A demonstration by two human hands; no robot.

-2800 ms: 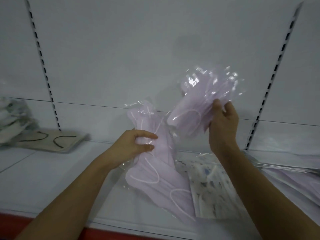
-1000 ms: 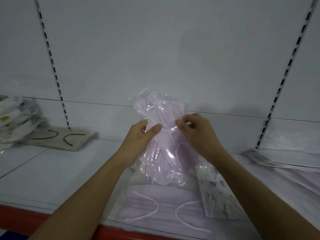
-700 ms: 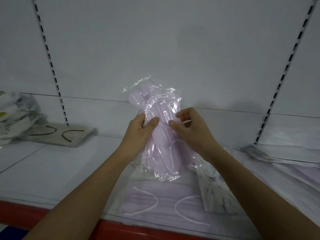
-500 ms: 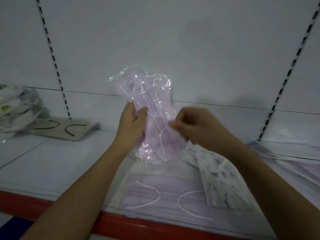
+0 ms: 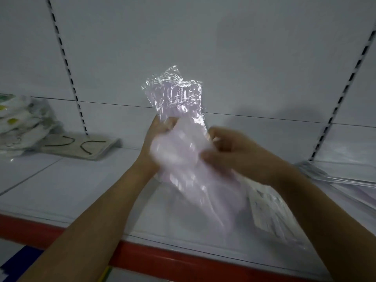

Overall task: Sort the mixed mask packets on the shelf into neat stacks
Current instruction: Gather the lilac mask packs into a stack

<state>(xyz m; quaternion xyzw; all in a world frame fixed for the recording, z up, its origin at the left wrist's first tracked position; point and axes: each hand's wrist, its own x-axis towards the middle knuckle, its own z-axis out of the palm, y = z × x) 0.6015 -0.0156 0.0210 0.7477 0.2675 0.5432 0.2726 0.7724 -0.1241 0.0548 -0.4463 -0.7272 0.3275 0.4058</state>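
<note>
- Left hand (image 5: 154, 139) is wrapped around the upper part of the lilac mask packets (image 5: 183, 127), thumb side pressed into the crinkled plastic, holding the bundle upright above the shelf (image 5: 67, 186).
- Right hand (image 5: 230, 153) comes in from the other side, fingers curled against the bundle's edge; it is blurred, so exactly how it pinches the plastic I cannot tell, but it does look clamped on.
- So both hands are together on the one bundle, which reads as squaring the loose packets into a single even stack before it goes down.
- The lower half of the bundle smears into blur, hanging down in front of the shelf's red front edge (image 5: 162, 259).
- Just beside it on the right, a patterned mask packet (image 5: 270, 212) lies flat on the shelf, apparently a different kind kept apart.
- Far right, flat clear packets (image 5: 345, 180) are layered in a low pile.
- Far left, a grey mask packet (image 5: 81, 145) with dark ear loops lies flat, and a heap of printed white packets (image 5: 22, 123) sits behind it: sorting by kind looks well under way.
</note>
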